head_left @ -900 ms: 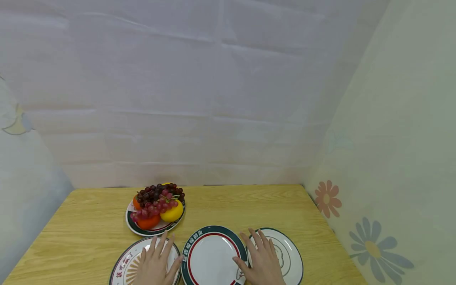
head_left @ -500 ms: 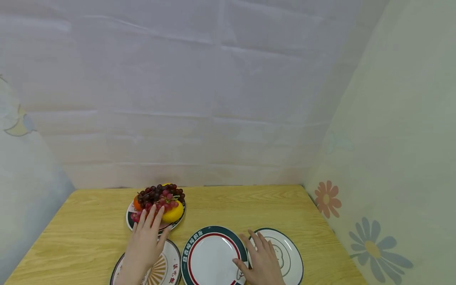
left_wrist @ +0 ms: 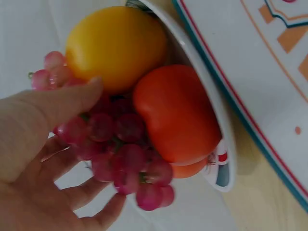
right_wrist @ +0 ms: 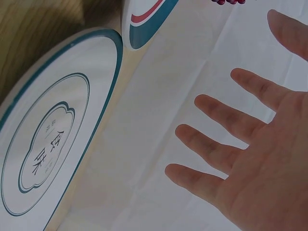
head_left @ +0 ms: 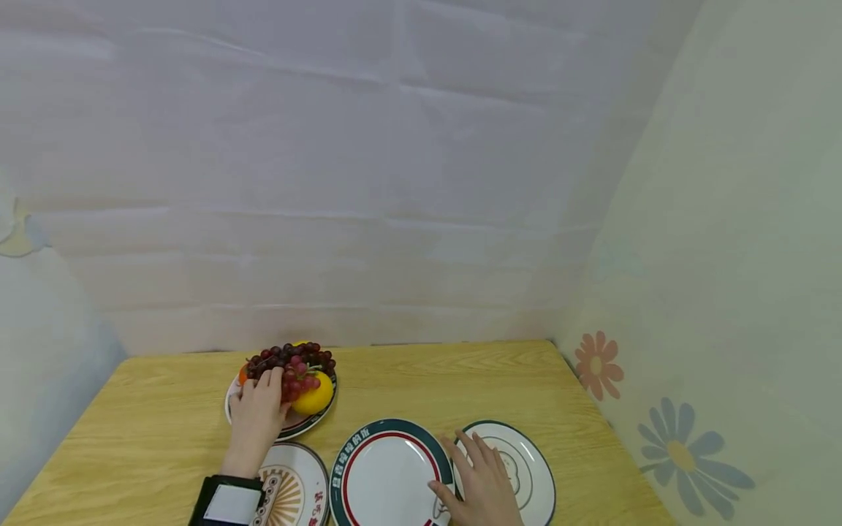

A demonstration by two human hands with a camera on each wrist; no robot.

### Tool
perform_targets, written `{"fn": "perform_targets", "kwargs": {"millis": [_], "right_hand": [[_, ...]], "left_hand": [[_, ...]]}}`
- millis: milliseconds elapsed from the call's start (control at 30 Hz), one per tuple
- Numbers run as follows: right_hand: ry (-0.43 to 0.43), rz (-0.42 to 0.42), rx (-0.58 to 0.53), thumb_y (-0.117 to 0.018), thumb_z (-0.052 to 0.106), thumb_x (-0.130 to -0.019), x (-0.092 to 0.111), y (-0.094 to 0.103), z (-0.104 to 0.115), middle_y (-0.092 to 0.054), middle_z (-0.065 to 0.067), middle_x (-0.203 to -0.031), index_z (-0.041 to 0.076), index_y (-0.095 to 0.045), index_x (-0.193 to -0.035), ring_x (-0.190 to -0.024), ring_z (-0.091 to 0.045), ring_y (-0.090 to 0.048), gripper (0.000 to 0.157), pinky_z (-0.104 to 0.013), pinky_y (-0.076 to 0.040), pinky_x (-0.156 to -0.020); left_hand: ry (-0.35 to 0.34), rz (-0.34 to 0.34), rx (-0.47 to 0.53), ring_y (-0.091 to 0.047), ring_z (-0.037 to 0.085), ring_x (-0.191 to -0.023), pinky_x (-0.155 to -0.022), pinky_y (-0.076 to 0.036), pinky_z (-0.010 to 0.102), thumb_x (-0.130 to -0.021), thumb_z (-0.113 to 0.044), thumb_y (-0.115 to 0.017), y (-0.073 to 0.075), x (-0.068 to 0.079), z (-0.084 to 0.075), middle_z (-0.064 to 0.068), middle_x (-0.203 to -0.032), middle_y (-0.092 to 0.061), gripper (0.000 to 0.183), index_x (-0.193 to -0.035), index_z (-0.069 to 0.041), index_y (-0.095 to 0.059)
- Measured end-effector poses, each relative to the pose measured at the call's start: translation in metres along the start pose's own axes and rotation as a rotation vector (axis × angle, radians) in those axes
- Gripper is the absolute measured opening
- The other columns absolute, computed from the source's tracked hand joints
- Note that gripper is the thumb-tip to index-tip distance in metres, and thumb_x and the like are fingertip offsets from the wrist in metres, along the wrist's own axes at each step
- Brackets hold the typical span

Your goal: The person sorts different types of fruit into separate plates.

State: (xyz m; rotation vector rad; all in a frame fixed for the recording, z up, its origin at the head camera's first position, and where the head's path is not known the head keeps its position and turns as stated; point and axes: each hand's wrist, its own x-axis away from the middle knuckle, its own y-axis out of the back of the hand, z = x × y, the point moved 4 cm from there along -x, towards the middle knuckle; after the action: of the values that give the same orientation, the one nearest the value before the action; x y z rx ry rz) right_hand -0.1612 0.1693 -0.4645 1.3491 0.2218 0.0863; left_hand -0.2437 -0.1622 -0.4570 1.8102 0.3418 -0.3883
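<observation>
Holding pink grapes (left_wrist: 129, 161) in my left hand (head_left: 259, 413)

My left arm reaches forward over the left plate (head_left: 297, 464), palm down, with a black cuff (head_left: 212, 491) bearing a white panel at the wrist. The thumb lies across the pink grapes and the other fingers curl round their far side, so the bunch is clamped between them. It sits on the fruit plate (head_left: 308, 427) at the back left of the table (head_left: 151, 438), beside a yellow fruit (head_left: 313, 395) and in front of the dark grapes (head_left: 289, 355). My right hand (head_left: 484, 483) is held flat, fingers straight and spread apart, gripping nothing, over the middle plate (head_left: 393, 478) and the right plate (head_left: 541, 478).

Chinese characters run round the green rim of the middle plate; they seem to include 香喷喷的饭. Red characters on the left plate are too small for me to be sure of. The right plate carries dark characters in a scalloped medallion, turned sideways, which I can't read with certainty.

My left hand hides the red fruit (left_wrist: 179, 115) from the head view, though the left wrist view shows it. The left and middle plates are cut off at the bottom edge, and only a sliver of grapes enters the right wrist view.
</observation>
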Motion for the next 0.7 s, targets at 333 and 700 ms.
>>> {"fn": "perform_targets", "kwargs": {"millis": [333, 700], "right_hand": [[0.049, -0.001, -0.016, -0.06, 0.055, -0.08, 0.0, 0.0, 0.002, -0.053, -0.013, -0.129, 0.016, -0.056, -0.124, -0.118, -0.037, -0.047, 0.058, -0.062, -0.041, -0.094], [0.232, -0.234, -0.049, -0.074, 0.049, -0.072, 0.008, 0.017, 0.035, -0.045, -0.004, -0.137, 0.025, -0.041, -0.138, -0.118, -0.023, -0.05, 0.077, -0.048, -0.051, -0.088]], "left_hand": [[-0.071, -0.039, 0.059, -0.048, 0.039, -0.078, -0.053, -0.046, 0.046, -0.067, -0.009, -0.082, 0.012, 0.005, -0.006, 0.021, -0.1, -0.057, 0.053, -0.107, 0.003, -0.049], [-0.341, 0.015, 0.101, -0.046, 0.016, -0.08, -0.05, -0.046, 0.02, -0.058, -0.016, -0.088, 0.05, 0.038, -0.098, 0.0, -0.094, -0.059, 0.054, -0.102, -0.011, -0.057]]}}
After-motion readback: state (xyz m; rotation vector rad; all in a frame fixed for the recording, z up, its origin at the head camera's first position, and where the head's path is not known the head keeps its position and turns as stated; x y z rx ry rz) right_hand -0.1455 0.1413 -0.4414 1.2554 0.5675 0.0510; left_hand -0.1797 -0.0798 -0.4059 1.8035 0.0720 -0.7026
